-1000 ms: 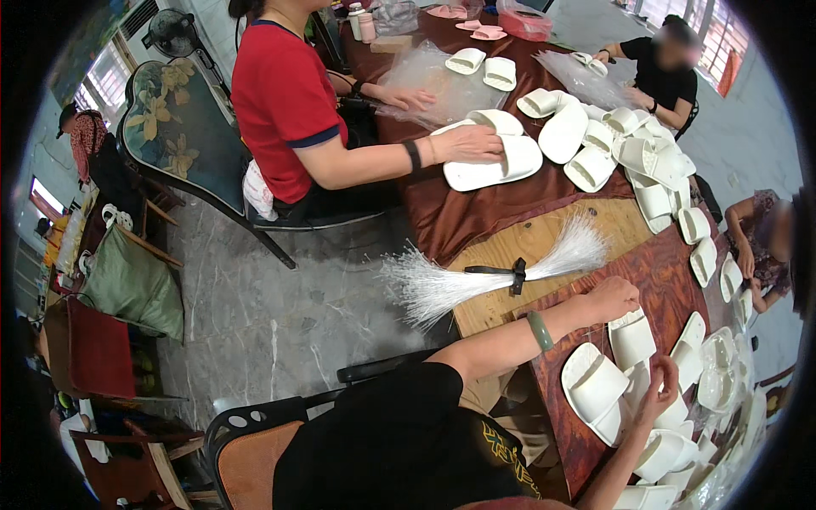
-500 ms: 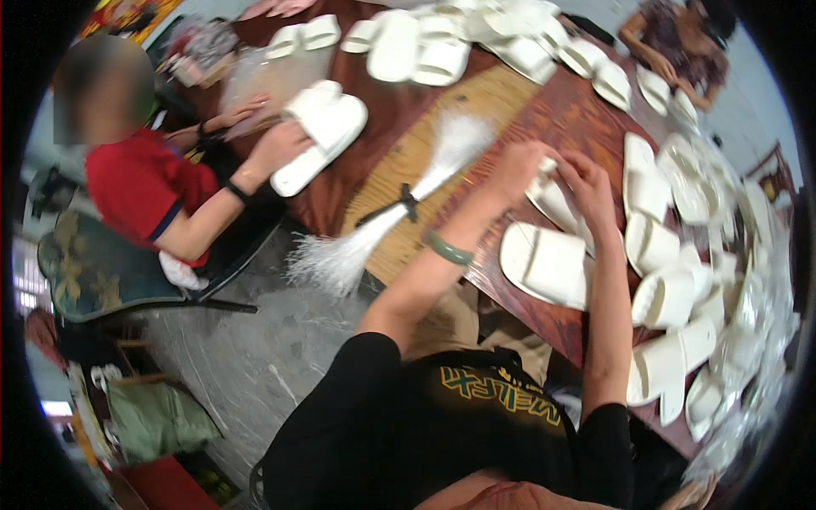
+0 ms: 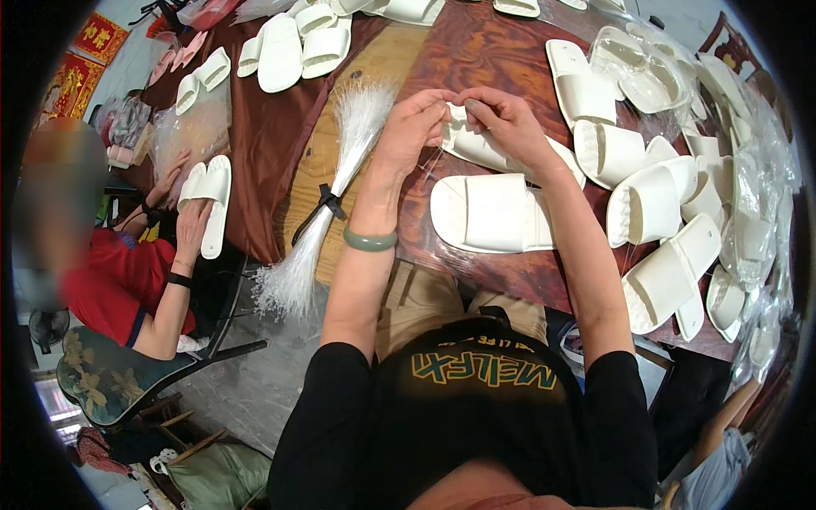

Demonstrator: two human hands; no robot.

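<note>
My left hand (image 3: 416,125) and my right hand (image 3: 503,121) meet fingertip to fingertip over the end of a white slipper (image 3: 472,146). Both are closed in a pinch, and what sits between the fingertips is too small to make out. A thin clear strand shows just under my left hand. My right wrist covers part of this slipper. Nearer to me lies a second white slipper (image 3: 493,212), flat on the glossy reddish-brown table (image 3: 518,285). To the left, a bundle of thin white plastic strands (image 3: 344,174) is bound in the middle with a black tie (image 3: 325,204).
Several white slippers (image 3: 650,204) crowd the table's right side, beside clear plastic wrapping (image 3: 756,229). More slippers (image 3: 280,55) stand at the far left. A co-worker in red (image 3: 127,272) sits at left, a hand on a white slipper (image 3: 217,204). Another person (image 3: 722,459) is at lower right.
The view has turned, so the table and slippers sit differently in it. My hands stay pinched together at the slipper's end. The left co-worker's slipper stands more upright in the picture.
</note>
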